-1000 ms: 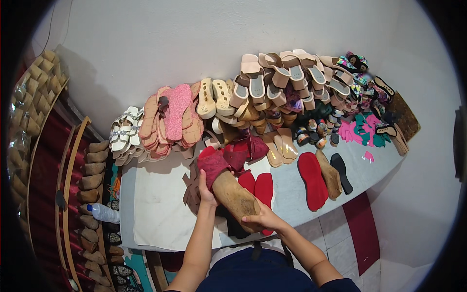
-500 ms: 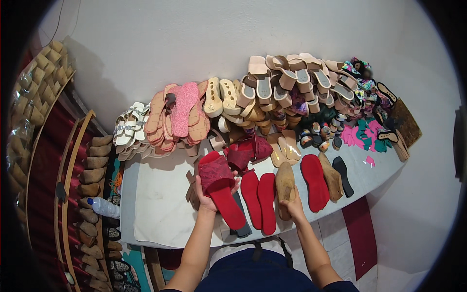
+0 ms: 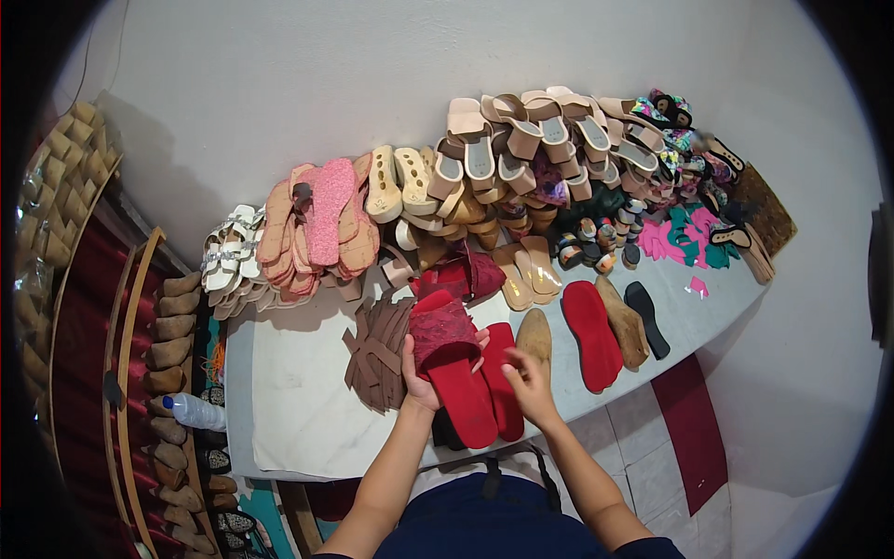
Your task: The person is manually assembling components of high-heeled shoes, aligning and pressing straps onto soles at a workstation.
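Observation:
My left hand (image 3: 421, 387) grips a red slide sandal (image 3: 466, 415) with a textured, wide red upper, held tilted above the table. Just right of it, my right hand (image 3: 533, 389) holds nothing; its fingers are bent but apart. That hand is close to a wooden shoe last (image 3: 534, 334) lying on the table and partly covers its lower end. Between the sandal and the last lies a red insole (image 3: 503, 373), partly hidden by the sandal. Further right are a red sole (image 3: 591, 340), another wooden last (image 3: 622, 326) and a black sole (image 3: 647, 321).
Brown strips (image 3: 375, 359) lie left of the sandal. Behind are red sandal uppers (image 3: 484, 277), clear-strapped tan sandals (image 3: 529, 272) and a long heap of beige heeled sandals (image 3: 480, 158) along the wall. A plastic bottle (image 3: 197, 413) and a rack of wooden lasts (image 3: 170, 354) stand left.
My right hand has let go of the wooden last and moved left toward the sandal. My left hand has carried the sandal rightward, uncovering more brown strips. The whole view has shifted slightly.

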Demonstrator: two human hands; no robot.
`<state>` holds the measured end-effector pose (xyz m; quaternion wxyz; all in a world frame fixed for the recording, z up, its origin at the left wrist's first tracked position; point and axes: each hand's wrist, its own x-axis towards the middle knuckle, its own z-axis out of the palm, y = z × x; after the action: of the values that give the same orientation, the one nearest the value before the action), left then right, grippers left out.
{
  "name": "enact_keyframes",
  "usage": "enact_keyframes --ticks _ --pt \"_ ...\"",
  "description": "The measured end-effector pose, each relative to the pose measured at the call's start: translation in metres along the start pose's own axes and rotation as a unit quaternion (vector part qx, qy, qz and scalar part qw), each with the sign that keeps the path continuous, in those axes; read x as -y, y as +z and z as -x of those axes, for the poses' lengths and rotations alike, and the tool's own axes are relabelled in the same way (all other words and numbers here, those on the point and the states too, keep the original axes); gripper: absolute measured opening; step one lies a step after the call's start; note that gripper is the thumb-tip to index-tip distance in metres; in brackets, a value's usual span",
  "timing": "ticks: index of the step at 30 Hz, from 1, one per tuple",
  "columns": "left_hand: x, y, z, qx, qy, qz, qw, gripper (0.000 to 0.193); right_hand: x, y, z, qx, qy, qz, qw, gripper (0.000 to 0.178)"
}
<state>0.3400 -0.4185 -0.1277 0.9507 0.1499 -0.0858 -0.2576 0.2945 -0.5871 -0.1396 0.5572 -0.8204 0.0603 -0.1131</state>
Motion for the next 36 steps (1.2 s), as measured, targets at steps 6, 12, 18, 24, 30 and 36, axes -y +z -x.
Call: enact_keyframes --ticks 6,12,18,24,30,36 --pt "0.018 -0.003 -0.018 -0.009 -0.036 -0.032 0.999 0.084 0.001 0.011 -0.012 0.153 0.123 -0.277 0.941 0.02" --pt "0.058 -0.055 -0.007 -0.225 0.117 -0.204 0.946 0.052 -0.016 0.008 -0.026 0.06 0.125 -0.308 0.941 0.018" --pt "0.076 -0.016 -0.01 -0.288 0.142 -0.372 0.871 0.02 -0.03 -0.001 -0.037 0.071 0.155 -0.326 0.93 0.017" --pt "0.091 -0.014 -0.031 -0.31 0.105 -0.329 0.886 0.02 -0.049 -0.021 -0.054 0.139 0.182 -0.333 0.915 0.018" --pt "0.11 -0.001 -0.058 -0.332 0.11 -0.299 0.888 0.01 -0.042 -0.039 -0.066 0.088 0.059 -0.206 0.973 0.025" --pt "0.122 -0.014 -0.055 -0.252 0.058 -0.629 0.733 0.056 -0.047 -0.064 -0.081 -0.023 -0.093 0.01 0.995 0.019"
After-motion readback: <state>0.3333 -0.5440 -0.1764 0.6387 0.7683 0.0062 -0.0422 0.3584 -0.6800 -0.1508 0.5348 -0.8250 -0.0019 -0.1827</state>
